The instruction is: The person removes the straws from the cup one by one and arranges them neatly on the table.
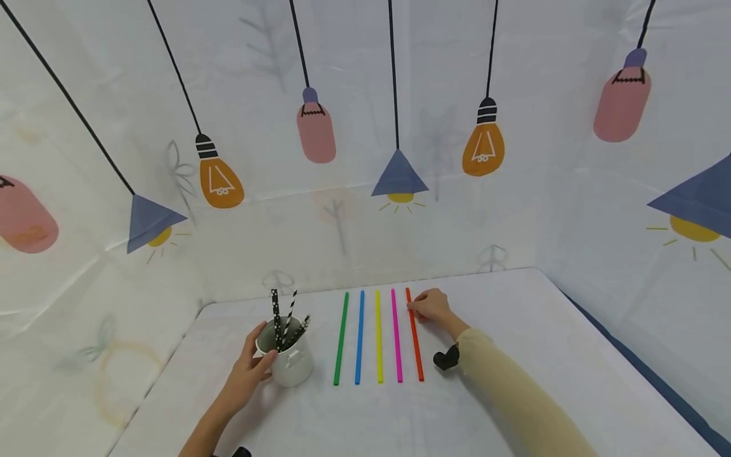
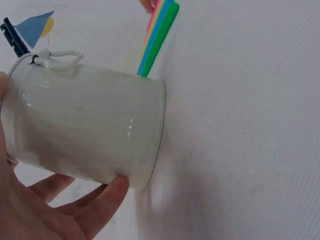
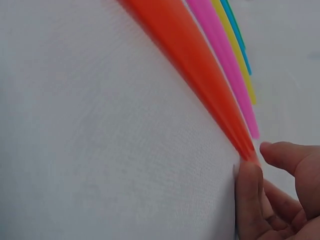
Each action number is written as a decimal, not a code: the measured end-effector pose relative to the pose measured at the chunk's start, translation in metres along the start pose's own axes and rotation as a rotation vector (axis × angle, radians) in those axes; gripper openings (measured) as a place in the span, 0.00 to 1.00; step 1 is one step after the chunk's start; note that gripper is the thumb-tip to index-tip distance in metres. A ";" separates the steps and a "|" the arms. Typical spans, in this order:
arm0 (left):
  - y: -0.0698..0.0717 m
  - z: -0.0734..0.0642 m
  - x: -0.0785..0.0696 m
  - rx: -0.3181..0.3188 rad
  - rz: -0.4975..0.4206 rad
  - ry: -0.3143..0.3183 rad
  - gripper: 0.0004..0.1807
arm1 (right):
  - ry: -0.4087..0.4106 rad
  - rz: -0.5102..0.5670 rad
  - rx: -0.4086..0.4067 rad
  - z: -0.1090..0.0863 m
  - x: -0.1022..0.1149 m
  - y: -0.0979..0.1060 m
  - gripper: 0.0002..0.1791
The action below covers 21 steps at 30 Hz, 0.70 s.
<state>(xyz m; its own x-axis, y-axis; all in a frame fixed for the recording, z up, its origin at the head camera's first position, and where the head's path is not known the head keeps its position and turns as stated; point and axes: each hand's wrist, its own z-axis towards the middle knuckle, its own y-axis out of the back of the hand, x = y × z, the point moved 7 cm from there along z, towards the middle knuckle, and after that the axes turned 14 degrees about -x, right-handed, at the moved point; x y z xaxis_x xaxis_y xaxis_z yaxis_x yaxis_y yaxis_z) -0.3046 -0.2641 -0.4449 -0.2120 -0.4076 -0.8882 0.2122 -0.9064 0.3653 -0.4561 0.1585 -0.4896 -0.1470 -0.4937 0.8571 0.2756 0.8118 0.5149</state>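
My left hand [image 1: 249, 362] holds a white mug [image 1: 294, 366] by its side, thumb near the rim and fingers around the far side. In the left wrist view the mug [image 2: 90, 120] shows its small handle [image 2: 62, 61]. Several black-and-white patterned straws [image 1: 276, 317] lean inside it. To its right lie a green straw [image 1: 341, 339], a blue straw [image 1: 360, 336], a yellow straw [image 1: 379, 336] and a pink straw [image 1: 396, 336], side by side. Rightmost is a red straw [image 1: 415, 343]; my right hand [image 1: 431, 304] pinches it near its far end, fingertips on either side [image 3: 250, 150].
A white-covered table [image 1: 514, 406] bears everything. White sheets printed with lamps and bulbs [image 1: 223, 181] hang behind and at both sides. A dark wrist strap piece [image 1: 447, 358] sits at the right sleeve [image 1: 502, 381].
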 end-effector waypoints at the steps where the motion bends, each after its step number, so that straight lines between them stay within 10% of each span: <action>1: 0.000 0.000 0.000 0.000 0.003 0.000 0.37 | 0.002 -0.003 0.002 -0.001 -0.001 0.001 0.16; 21: 0.001 0.001 -0.002 0.049 -0.019 0.045 0.37 | 0.400 0.200 0.172 -0.080 0.103 -0.011 0.08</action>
<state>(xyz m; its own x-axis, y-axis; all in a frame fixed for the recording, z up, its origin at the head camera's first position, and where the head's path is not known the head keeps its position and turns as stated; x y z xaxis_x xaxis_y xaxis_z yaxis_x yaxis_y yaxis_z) -0.3046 -0.2643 -0.4430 -0.1717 -0.3859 -0.9064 0.1615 -0.9187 0.3606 -0.3982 0.0739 -0.4083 0.2797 -0.3768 0.8831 0.0953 0.9261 0.3650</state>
